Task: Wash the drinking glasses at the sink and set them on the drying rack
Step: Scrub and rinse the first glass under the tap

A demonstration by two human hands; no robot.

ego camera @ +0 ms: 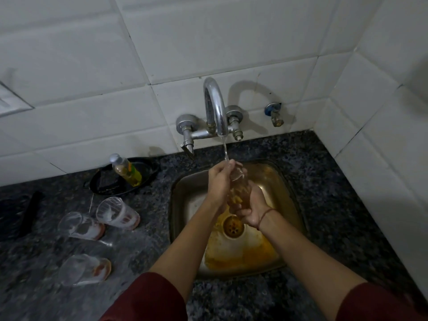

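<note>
I am watching three smeared glasses (85, 270) lying sideways on the bench (139, 262), left of the stained sink (179, 206). Over it, the right hand (253, 210) is gripping a glass (238, 189) by its base, the left hand (218, 181) is curling its fingers round the rim, under the running tap (215, 107).

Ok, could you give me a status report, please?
Left hand at glass rim, right hand gripping its base, under running tap. Three soapy glasses lying on counter. No rack in view.

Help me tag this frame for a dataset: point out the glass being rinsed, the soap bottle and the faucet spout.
glass being rinsed (239, 193): head view, mid-body, below the rim.
soap bottle (128, 173): head view, middle of its yellowish body.
faucet spout (216, 107): head view, the curved chrome neck.
</note>
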